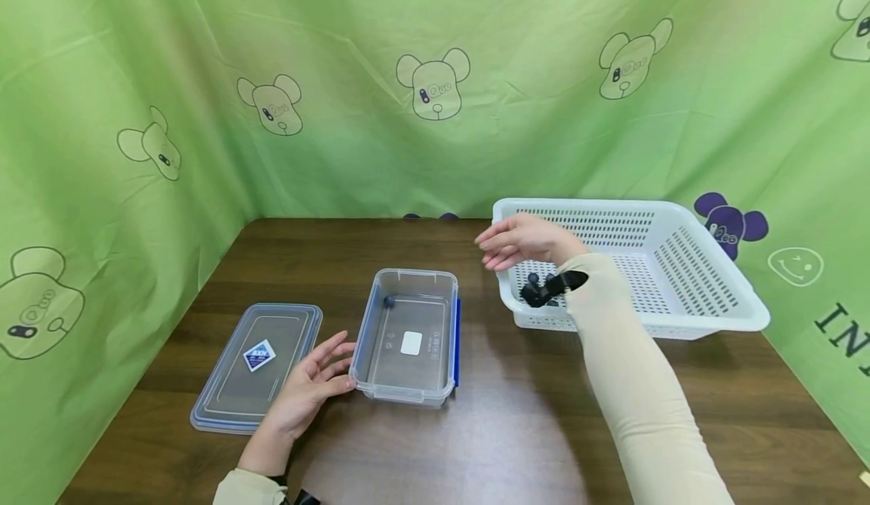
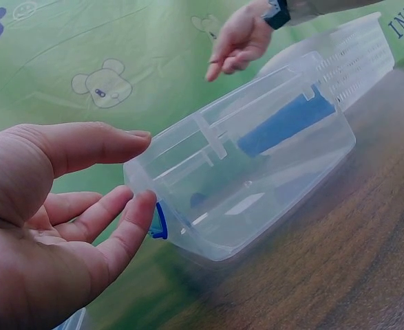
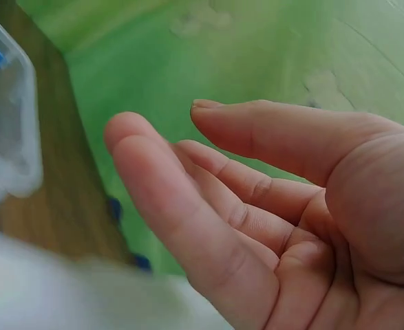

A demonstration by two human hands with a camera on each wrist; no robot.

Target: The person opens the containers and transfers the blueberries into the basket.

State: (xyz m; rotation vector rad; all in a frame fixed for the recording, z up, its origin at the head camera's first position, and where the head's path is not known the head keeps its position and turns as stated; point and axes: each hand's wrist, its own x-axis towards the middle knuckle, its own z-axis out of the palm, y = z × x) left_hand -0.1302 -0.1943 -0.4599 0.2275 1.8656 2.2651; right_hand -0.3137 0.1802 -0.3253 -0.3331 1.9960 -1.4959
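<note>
A clear plastic food box (image 1: 408,339) without its lid stands mid-table. In it lies one small, round, dark-blue thing (image 1: 389,301), too small to tell its kind. My left hand (image 1: 314,388) is at the box's left side, thumb and fingers loosely spread, with fingertips at the near-left corner; in the left wrist view they do not curl round the wall. My right hand (image 1: 522,241) hovers over the left rim of a white slotted basket (image 1: 714,316). Its fingers are loosely bent with nothing between them in the right wrist view. More dark-blue round things (image 1: 533,277) lie in the basket, partly hidden by the wrist strap.
The box's lid (image 1: 254,373), clear with a blue edge and a blue-and-white label, lies flat left of the box. A blue clip (image 1: 458,343) hangs on the box's right side. Green printed cloth (image 1: 340,158) stands behind the brown table (image 1: 516,444).
</note>
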